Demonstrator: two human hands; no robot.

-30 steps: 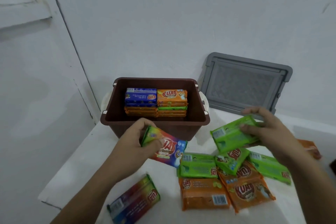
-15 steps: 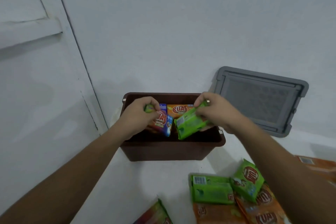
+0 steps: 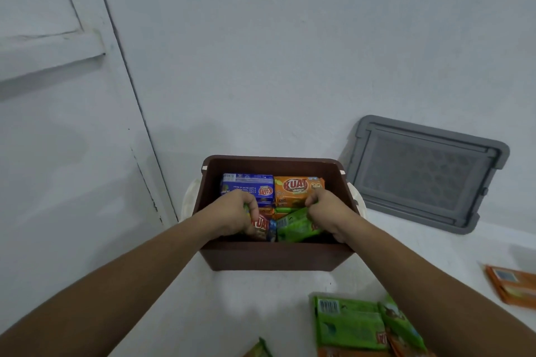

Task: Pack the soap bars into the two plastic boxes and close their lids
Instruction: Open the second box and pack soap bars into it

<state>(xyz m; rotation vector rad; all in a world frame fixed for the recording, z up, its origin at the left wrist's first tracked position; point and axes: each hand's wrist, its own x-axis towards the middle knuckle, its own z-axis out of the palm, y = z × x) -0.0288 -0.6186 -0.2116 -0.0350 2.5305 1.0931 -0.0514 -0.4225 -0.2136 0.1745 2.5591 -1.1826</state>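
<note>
Soap bars (image 3: 298, 187) mid-packing: left hand (image 3: 232, 217) grips red bar (image 3: 261, 226), right hand (image 3: 327, 217) green bar (image 3: 295, 224), box (image 3: 272, 255) around both; next, I'd lay them flat beneath.

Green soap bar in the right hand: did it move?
Yes. The green soap bar moved from beside the brown box to inside it, near its front wall.

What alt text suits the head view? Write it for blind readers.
Two hands reach into an open brown plastic box, the left hand gripping a multicoloured soap bar and the right hand a green soap bar, with a blue soap bar and an orange soap bar packed behind. A grey lid leans against the wall.
</note>
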